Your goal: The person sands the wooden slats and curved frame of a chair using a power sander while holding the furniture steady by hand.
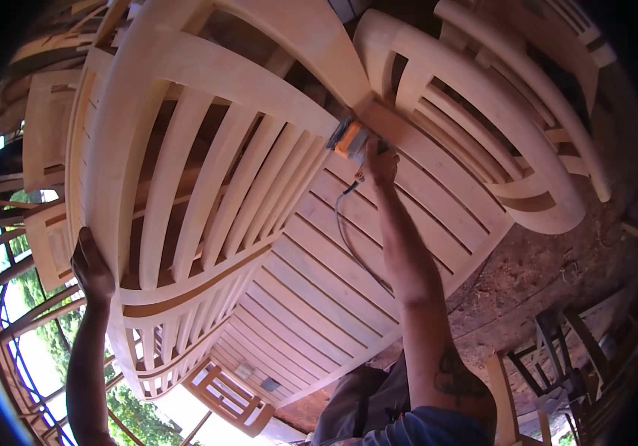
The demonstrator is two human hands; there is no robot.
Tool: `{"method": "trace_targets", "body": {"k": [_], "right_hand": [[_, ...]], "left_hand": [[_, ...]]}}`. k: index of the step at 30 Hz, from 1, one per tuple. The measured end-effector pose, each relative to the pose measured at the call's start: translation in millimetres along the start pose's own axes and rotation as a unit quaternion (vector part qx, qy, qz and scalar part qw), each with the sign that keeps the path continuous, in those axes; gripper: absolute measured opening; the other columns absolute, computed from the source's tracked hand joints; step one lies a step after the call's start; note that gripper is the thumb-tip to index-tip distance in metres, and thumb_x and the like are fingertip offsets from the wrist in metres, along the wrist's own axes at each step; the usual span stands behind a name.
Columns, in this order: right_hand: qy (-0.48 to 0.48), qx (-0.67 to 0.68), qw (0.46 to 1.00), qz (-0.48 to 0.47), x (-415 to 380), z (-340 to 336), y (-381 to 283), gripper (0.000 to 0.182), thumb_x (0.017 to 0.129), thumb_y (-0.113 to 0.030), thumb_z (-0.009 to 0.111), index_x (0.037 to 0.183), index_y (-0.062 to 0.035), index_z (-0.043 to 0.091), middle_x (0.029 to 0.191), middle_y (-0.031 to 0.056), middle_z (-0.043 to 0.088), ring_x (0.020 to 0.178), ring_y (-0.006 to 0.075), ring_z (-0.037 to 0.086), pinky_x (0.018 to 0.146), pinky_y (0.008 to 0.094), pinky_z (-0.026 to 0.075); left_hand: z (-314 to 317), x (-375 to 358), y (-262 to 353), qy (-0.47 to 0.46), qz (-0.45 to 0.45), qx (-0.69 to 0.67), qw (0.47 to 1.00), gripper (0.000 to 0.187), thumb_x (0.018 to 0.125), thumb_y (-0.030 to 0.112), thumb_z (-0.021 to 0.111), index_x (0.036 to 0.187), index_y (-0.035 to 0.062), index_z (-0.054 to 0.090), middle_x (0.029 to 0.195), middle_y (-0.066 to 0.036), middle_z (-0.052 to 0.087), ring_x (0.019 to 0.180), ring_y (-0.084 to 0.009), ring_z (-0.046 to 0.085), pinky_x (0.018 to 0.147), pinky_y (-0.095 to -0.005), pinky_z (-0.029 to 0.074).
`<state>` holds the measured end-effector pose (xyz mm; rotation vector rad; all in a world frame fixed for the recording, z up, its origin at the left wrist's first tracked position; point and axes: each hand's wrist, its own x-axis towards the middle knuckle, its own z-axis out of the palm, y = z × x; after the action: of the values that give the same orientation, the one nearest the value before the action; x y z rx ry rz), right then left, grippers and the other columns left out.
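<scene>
A large bare-wood slatted bench fills the middle of the head view, with its curved backrest on the left and its slatted seat below. My right hand is closed around an orange and black power sander, at the far end of the bench where backrest and seat meet near the armrest. A dark cord hangs from the sander and loops down over the seat slats. On the left, my left hand grips the outer rail of the backrest, some of its fingers hidden behind the wood.
The slatted armrest curves along the right end of the bench. More wooden furniture parts are stacked at the left. Brown dusty ground lies to the right, with wooden frames at lower right. A small slatted wooden piece stands beyond the bench.
</scene>
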<state>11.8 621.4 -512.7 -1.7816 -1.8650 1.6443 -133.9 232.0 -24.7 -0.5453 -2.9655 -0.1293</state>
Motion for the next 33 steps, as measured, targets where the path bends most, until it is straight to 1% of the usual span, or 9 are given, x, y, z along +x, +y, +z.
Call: {"method": "trace_targets", "body": {"k": [3, 12, 13, 16, 17, 20, 21, 27, 33], "right_hand": [[-0.033, 0.024, 0.999, -0.011, 19.8, 8.5, 21.4, 0.082, 0.092, -0.062, 0.063, 0.129, 0.0111, 0.058, 0.13, 0.034, 0.058, 0.118, 0.0466, 0.061, 0.105, 0.0498, 0.049], [-0.04, 0.106, 0.992, -0.059, 52.3, 29.2, 66.8, 0.079, 0.094, -0.062, 0.065, 0.128, 0.0082, 0.061, 0.128, 0.0318, 0.059, 0.119, 0.0435, 0.061, 0.102, 0.0503, 0.05], [-0.044, 0.107, 0.992, -0.058, 55.1, 27.8, 68.8, 0.078, 0.094, -0.062, 0.065, 0.128, 0.0085, 0.062, 0.128, 0.0316, 0.059, 0.119, 0.0429, 0.061, 0.101, 0.05, 0.05], [-0.075, 0.12, 0.988, -0.058, 60.9, 17.3, 60.6, 0.075, 0.095, -0.059, 0.066, 0.126, 0.0096, 0.062, 0.128, 0.031, 0.058, 0.118, 0.0414, 0.062, 0.099, 0.0494, 0.051], [0.014, 0.145, 0.982, -0.121, 51.9, 24.3, 56.6, 0.041, 0.103, -0.036, 0.061, 0.1, 0.0034, 0.07, 0.088, 0.0095, 0.071, 0.08, 0.0201, 0.065, 0.076, 0.0379, 0.052], [-0.099, 0.202, 0.972, -0.068, 44.7, 10.1, 49.0, 0.067, 0.097, -0.051, 0.068, 0.124, 0.0099, 0.064, 0.13, 0.0288, 0.059, 0.116, 0.038, 0.064, 0.099, 0.0473, 0.052], [-0.082, 0.2, 0.973, -0.077, 38.1, 10.4, 49.8, 0.066, 0.097, -0.051, 0.068, 0.123, 0.0099, 0.064, 0.129, 0.0281, 0.06, 0.115, 0.0375, 0.064, 0.098, 0.0469, 0.052], [-0.047, 0.166, 0.982, -0.072, 50.8, 13.8, 49.8, 0.064, 0.097, -0.049, 0.069, 0.122, 0.0099, 0.064, 0.119, 0.0255, 0.068, 0.106, 0.0359, 0.069, 0.093, 0.0456, 0.055], [-0.04, 0.192, 0.977, -0.082, 29.5, 1.2, 28.2, 0.064, 0.098, -0.048, 0.067, 0.123, 0.0105, 0.064, 0.115, 0.0254, 0.071, 0.1, 0.0363, 0.071, 0.092, 0.0454, 0.055]], "left_hand": [[3.6, 0.4, -6.9, 0.023, 0.069, 0.037, 0.997, 0.053, 0.115, 0.033, 0.031, 0.102, -0.0069, 0.064, 0.085, -0.031, 0.066, 0.077, -0.0488, 0.065, 0.069, -0.0523, 0.049], [-2.0, -0.6, -31.9, -0.014, 0.097, 0.064, 0.993, 0.023, 0.11, 0.005, 0.045, 0.128, -0.0061, 0.055, 0.091, -0.029, 0.066, 0.074, -0.047, 0.065, 0.063, -0.0527, 0.052], [0.8, -1.9, -23.2, 0.058, 0.235, 0.19, 0.952, 0.03, 0.112, 0.017, 0.045, 0.12, -0.0065, 0.06, 0.086, -0.029, 0.065, 0.074, -0.0467, 0.065, 0.065, -0.0525, 0.051], [3.6, -1.2, -22.9, 0.089, 0.257, 0.183, 0.945, 0.036, 0.113, 0.022, 0.043, 0.113, -0.0065, 0.064, 0.084, -0.029, 0.065, 0.074, -0.0473, 0.064, 0.067, -0.0528, 0.05], [-0.2, -3.0, -20.8, 0.035, 0.168, 0.137, 0.976, 0.031, 0.112, 0.019, 0.044, 0.116, -0.0062, 0.063, 0.087, -0.029, 0.066, 0.075, -0.0475, 0.064, 0.066, -0.0528, 0.051], [-2.4, -2.1, -22.0, -0.002, 0.089, 0.091, 0.992, 0.024, 0.109, 0.007, 0.048, 0.127, -0.0053, 0.059, 0.095, -0.029, 0.068, 0.076, -0.0476, 0.065, 0.065, -0.0529, 0.054], [-1.5, -1.4, -24.5, 0.042, 0.235, 0.178, 0.955, 0.026, 0.11, 0.01, 0.048, 0.127, -0.0053, 0.06, 0.097, -0.03, 0.068, 0.077, -0.0479, 0.066, 0.066, -0.0529, 0.054], [-1.7, -2.2, -24.1, 0.066, 0.273, 0.23, 0.932, 0.025, 0.11, 0.008, 0.047, 0.127, -0.0054, 0.06, 0.098, -0.03, 0.068, 0.078, -0.0486, 0.066, 0.067, -0.0531, 0.054], [-2.2, -4.8, -21.3, 0.015, 0.166, 0.15, 0.974, 0.026, 0.108, 0.006, 0.05, 0.13, -0.0048, 0.059, 0.101, -0.03, 0.069, 0.081, -0.0486, 0.067, 0.07, -0.0525, 0.056]]}}
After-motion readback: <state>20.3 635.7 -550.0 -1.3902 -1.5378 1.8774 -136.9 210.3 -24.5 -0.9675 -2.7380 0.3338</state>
